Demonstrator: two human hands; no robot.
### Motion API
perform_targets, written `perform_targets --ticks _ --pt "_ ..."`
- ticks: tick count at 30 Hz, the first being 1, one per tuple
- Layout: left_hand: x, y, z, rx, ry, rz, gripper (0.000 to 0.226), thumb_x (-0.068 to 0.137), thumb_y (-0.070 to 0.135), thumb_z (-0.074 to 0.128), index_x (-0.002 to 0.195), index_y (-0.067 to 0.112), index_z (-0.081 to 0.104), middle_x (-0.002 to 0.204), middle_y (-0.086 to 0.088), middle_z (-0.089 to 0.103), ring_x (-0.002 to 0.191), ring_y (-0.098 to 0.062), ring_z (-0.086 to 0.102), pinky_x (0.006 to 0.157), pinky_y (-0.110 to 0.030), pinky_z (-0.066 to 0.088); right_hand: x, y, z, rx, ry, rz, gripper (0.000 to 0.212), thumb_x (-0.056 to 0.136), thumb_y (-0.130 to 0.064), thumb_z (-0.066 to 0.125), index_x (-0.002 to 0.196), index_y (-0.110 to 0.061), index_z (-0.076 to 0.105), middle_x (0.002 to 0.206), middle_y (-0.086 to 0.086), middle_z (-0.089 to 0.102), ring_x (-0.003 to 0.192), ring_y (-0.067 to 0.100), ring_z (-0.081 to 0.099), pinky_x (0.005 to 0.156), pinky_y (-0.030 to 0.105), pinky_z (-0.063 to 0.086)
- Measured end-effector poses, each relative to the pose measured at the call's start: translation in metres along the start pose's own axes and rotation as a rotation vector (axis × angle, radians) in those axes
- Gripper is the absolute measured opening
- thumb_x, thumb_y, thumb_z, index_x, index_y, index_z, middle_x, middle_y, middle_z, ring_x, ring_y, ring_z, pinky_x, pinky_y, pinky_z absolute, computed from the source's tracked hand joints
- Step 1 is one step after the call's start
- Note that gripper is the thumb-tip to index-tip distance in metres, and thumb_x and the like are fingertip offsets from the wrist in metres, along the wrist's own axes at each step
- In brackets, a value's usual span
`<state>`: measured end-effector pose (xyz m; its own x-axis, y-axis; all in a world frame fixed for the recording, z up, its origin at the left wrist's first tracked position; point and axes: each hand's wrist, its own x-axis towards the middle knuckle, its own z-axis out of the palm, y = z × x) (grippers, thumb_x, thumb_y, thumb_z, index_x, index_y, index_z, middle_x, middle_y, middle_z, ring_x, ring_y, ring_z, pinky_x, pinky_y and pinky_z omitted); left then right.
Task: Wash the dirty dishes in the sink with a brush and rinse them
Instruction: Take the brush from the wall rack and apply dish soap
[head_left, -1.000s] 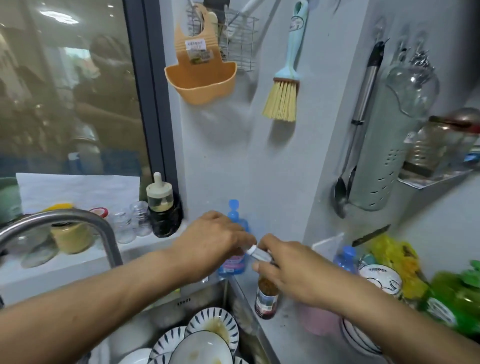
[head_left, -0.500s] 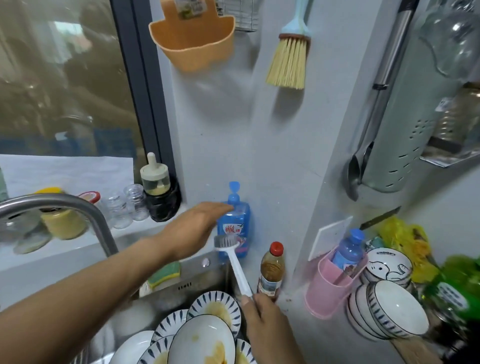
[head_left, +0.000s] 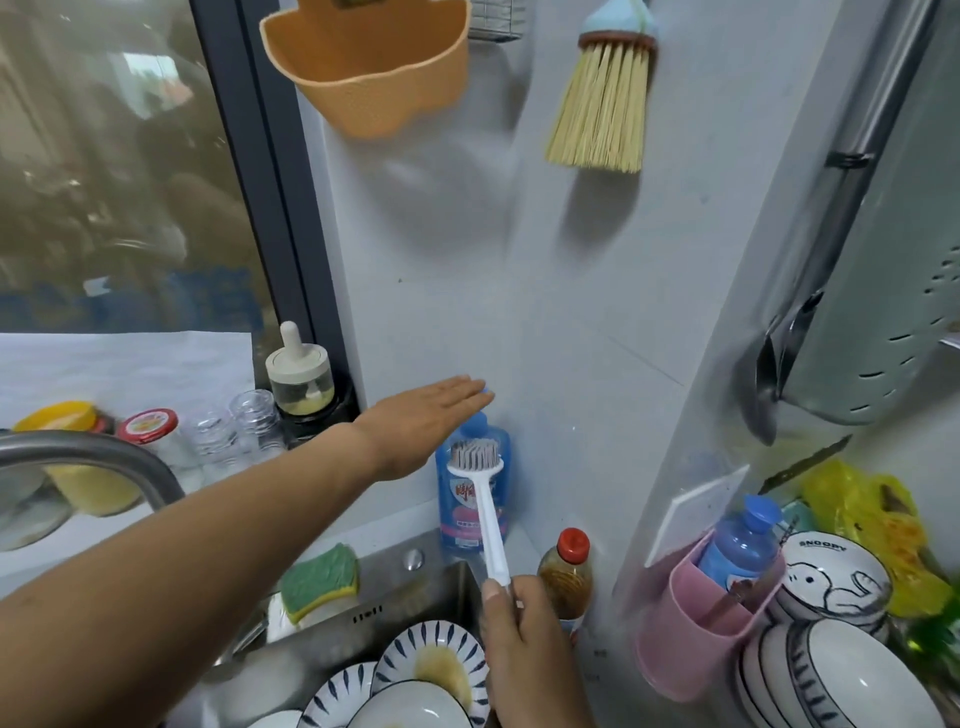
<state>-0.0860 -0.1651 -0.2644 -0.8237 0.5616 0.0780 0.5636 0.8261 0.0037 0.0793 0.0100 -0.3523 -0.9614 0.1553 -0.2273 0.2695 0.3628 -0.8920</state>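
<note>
My right hand (head_left: 524, 644) grips the white handle of a dish brush (head_left: 483, 499), whose grey bristle head points up in front of a blue dish-soap bottle (head_left: 467, 525). My left hand (head_left: 421, 421) stretches out flat, palm down, its fingertips over the bottle's pump top. Several dirty white plates with dark striped rims (head_left: 431, 670), smeared with brown sauce, lie stacked in the steel sink (head_left: 332, 644) below.
A green-yellow sponge (head_left: 319, 579) sits on the sink's back ledge, the steel faucet (head_left: 88, 457) arches at left. A brown sauce bottle (head_left: 566, 571), a pink holder (head_left: 701, 634) and stacked clean bowls (head_left: 831, 623) stand at right. Jars line the windowsill.
My right hand has drawn the brush up from the counter and holds it head-up. My left hand has flattened and risen over the soap bottle's pump. The view tilted down.
</note>
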Motion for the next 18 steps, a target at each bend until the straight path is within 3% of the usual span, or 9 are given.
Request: perform_targets --ticks 2,6,8,11,18 --pt "0.004 -0.004 0.003 -0.006 -0.008 -0.010 0.099 0.086 -0.023 0.037 0.163 0.026 -0.002 0.170 0.005 -0.005 0.156 -0.009 -0.005 0.125 -0.023 0.002 0.007 0.000 0.000 0.047 0.014 0.009 0.027 0.104 -0.048 0.041 0.095 -0.024 0.051 0.088 -0.005 0.061 0.085 0.011 0.060 0.078 0.025 0.051" --pt "0.008 -0.012 0.010 -0.080 -0.031 -0.055 0.102 0.084 -0.026 0.036 0.163 0.029 0.001 0.170 0.009 -0.003 0.156 -0.008 -0.003 0.123 -0.022 0.006 0.019 0.001 -0.001 0.089 0.031 -0.004 0.033 0.103 -0.049 0.046 0.092 -0.021 0.059 0.083 0.001 0.060 0.078 0.011 0.058 0.062 0.016 0.044" --pt "0.011 -0.013 0.013 -0.157 -0.019 -0.094 0.102 0.083 -0.026 0.037 0.163 0.030 0.007 0.170 0.010 0.002 0.157 -0.009 0.003 0.125 -0.025 0.010 0.026 0.004 0.002 0.079 0.028 -0.022 0.037 0.103 -0.050 0.045 0.089 -0.020 0.060 0.081 0.001 0.059 0.078 0.012 0.058 0.064 0.020 0.045" --pt "0.015 -0.012 0.016 -0.230 -0.018 -0.126 0.100 0.083 -0.027 0.036 0.162 0.031 0.015 0.170 0.009 0.009 0.156 -0.010 0.008 0.127 -0.028 0.011 0.033 0.008 0.009 0.049 0.015 -0.047 0.036 0.103 -0.052 0.041 0.091 -0.022 0.058 0.083 -0.001 0.061 0.083 0.012 0.061 0.068 0.023 0.048" --pt "0.014 -0.020 0.018 -0.282 -0.035 -0.150 0.104 0.080 -0.031 0.033 0.160 0.033 0.021 0.168 0.013 0.013 0.156 -0.009 0.009 0.125 -0.025 0.009 0.045 0.012 0.017 0.045 -0.003 -0.080 0.029 0.104 -0.047 0.041 0.093 -0.023 0.053 0.082 -0.005 0.060 0.080 0.010 0.060 0.060 0.012 0.044"
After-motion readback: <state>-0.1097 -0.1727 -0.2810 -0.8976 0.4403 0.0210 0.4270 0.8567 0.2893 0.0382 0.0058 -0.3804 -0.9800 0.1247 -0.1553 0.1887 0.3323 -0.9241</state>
